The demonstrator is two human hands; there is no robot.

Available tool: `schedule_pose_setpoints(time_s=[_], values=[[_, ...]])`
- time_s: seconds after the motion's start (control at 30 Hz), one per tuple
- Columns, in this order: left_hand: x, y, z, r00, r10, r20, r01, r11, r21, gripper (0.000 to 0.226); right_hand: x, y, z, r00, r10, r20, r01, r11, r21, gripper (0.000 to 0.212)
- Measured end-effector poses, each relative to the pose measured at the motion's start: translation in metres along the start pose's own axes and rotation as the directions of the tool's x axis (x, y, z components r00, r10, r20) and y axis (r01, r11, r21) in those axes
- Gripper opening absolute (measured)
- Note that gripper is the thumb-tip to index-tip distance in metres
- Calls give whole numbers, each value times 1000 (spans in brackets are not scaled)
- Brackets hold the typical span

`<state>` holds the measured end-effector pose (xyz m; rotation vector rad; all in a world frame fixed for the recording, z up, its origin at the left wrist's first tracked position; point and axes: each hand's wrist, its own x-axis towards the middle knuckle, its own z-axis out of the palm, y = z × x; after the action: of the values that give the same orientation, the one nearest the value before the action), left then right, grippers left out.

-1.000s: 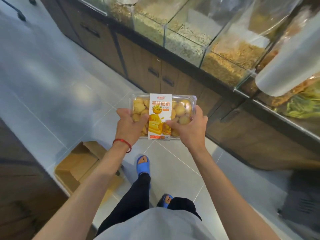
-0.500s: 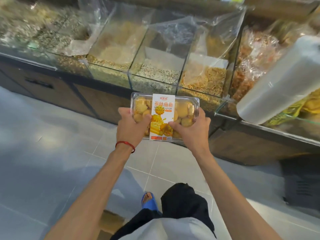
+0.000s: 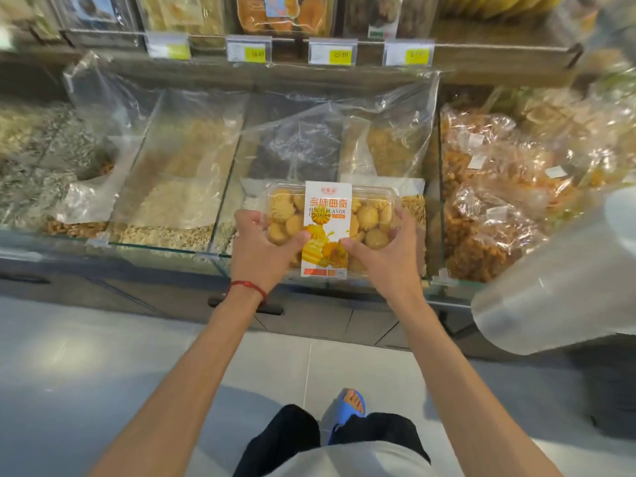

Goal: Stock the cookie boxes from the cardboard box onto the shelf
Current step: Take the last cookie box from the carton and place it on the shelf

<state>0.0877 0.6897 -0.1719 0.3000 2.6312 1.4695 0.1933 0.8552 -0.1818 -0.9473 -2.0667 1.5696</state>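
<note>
The person holds a clear cookie box (image 3: 330, 228) level in front of the glass bulk bins (image 3: 179, 201). The left hand (image 3: 261, 249) grips its left end and the right hand (image 3: 382, 253) its right end, thumbs curled over the lid. Above, the shelf (image 3: 481, 55) carries yellow price tags (image 3: 332, 53).

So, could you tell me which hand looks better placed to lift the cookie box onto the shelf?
Probably the left hand, narrowly. Both it and the right hand grip the cookie box, but the plastic bag roll juts in beside the right arm, while nothing crowds the left.
</note>
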Motion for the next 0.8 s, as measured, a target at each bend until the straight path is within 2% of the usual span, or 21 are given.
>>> schedule_pose_setpoints(time_s=[0.17,0.5,0.8], values=[[65,14,12,999,14,29,-14,1000,6,71,55,-23,14,996,5,-90,-16,992,-126,107],[212,44,18,989,134,63,-129,989,-79,75,166,-59,68,959,-39,-282,23,998,-62,104],[295,105,49,961,271,58,-257,950,-178,74,246,-105,55,876,-140,-462,157,988,-1,103]])
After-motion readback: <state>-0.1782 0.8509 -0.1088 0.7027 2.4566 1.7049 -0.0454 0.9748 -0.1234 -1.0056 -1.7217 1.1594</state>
